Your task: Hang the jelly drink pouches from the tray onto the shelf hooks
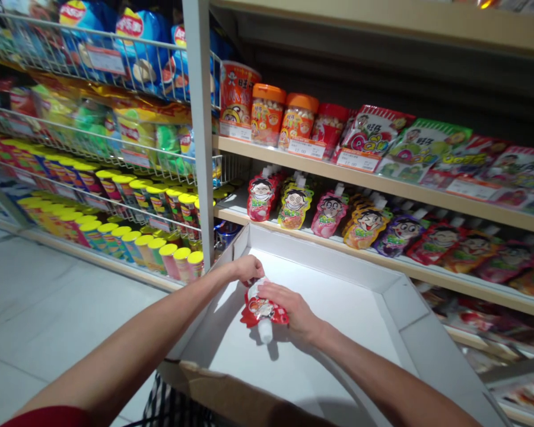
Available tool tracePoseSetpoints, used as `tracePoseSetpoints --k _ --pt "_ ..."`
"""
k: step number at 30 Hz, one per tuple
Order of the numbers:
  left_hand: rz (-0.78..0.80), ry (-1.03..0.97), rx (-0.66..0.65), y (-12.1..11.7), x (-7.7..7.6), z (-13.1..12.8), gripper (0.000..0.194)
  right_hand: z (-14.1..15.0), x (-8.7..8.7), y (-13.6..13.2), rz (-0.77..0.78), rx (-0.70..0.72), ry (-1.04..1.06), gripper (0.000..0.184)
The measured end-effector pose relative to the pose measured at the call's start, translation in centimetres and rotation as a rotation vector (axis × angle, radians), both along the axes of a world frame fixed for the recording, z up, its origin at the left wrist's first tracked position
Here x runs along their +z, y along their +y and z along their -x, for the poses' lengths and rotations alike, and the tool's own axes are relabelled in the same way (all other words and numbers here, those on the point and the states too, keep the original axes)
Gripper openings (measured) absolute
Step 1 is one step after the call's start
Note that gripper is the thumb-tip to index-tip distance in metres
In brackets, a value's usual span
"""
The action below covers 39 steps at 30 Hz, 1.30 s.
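A red spouted jelly pouch [263, 308] with a white cap hangs over the white tray box [324, 284], its cap pointing toward me. My right hand [293, 305] lies across the pouch's right side, fingers closed over its front. My left hand [250, 270] pinches the pouch's far end, its fingers curled and partly hidden. On the shelf just beyond, similar pouches stand in a row: a red one [261, 198], a yellow one [295, 204], a pink one [328, 212] and several others.
A grey shelf post [199, 130] rises left of the box. Wire racks hold yellow-lidded cans [145, 246] and blue chip bags [142, 50]. Orange-lidded jars [267, 112] and candy bags [374, 130] fill the shelf above the pouches. Tiled floor [66, 314] lies at the left.
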<state>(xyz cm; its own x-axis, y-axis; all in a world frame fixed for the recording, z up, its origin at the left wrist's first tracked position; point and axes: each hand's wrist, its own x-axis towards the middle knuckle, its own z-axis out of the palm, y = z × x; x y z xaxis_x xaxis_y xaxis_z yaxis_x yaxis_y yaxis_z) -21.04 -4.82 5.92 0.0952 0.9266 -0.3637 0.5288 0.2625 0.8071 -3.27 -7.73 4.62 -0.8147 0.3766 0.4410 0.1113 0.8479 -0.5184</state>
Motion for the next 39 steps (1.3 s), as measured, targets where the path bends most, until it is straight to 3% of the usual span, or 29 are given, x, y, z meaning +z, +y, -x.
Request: tracePoseSetpoints --k 3,6,9,12,19,26,39 --pt "0.047 -0.091 0.019 -0.3 0.2 -0.1 0.007 -0.1 0.6 1.2 0.369 -0.151 0.187 0.03" --pt "0.068 -0.245 -0.052 -0.6 0.7 0.1 0.016 -0.3 1.0 2.8 0.712 -0.328 0.263 0.038" --pt "0.013 -0.391 -0.153 -0.8 0.9 -0.2 0.032 -0.7 1.6 4.0 0.878 -0.396 0.251 0.046" --pt "-0.059 -0.517 -0.145 -0.7 1.1 -1.0 0.035 -1.0 2.0 4.5 0.899 -0.405 0.252 0.046" --pt "-0.129 -0.566 0.06 -0.2 1.1 -2.3 0.031 -1.3 1.6 5.4 0.919 -0.374 0.187 0.047" --pt "-0.168 -0.62 0.09 -0.3 1.1 -2.7 0.03 -2.1 1.0 6.6 0.951 -0.376 0.251 0.044" --pt "-0.211 -0.627 0.173 -0.3 1.1 -3.0 0.033 -1.4 1.3 6.5 0.917 -0.438 0.342 0.052"
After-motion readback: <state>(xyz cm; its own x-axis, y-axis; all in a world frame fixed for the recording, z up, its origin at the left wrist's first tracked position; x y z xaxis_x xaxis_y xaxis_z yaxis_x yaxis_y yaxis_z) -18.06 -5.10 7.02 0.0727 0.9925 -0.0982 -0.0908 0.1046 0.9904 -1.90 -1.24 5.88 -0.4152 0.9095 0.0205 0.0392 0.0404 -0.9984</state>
